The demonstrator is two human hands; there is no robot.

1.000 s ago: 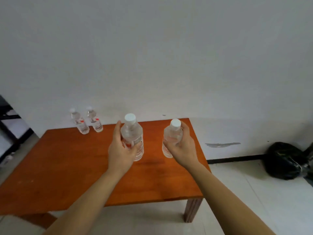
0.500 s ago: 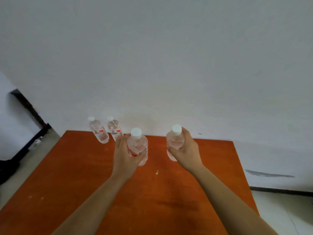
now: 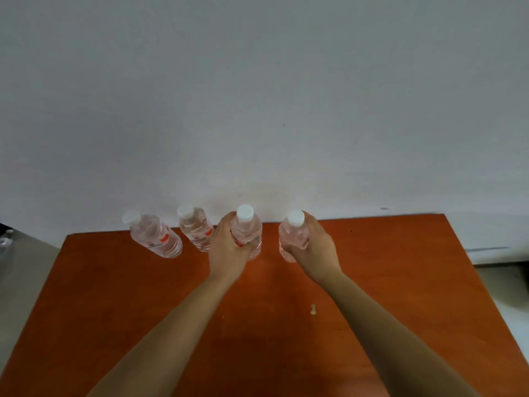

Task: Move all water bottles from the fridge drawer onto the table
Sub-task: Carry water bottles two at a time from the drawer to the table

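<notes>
1. Four water bottles line the far edge of our orange surface [image 3: 114, 296], by the wall.
2. Our left hand [image 3: 227, 253] has its fingers wrapped around the third bottle [image 3: 247, 227].
3. Our right hand [image 3: 313, 253] grips the fourth bottle [image 3: 292, 233].
4. Two free bottles [image 3: 156, 236] [image 3: 196, 229] stand leftward.

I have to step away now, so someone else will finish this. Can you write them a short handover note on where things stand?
Left hand: closed around a bottle at the far edge of the table.
Right hand: closed around another bottle beside it.
Done: two bottles already stand on the table to the left.
Left: let go of both held bottles if seated; the fridge drawer is out of view, so check it for more.
</notes>
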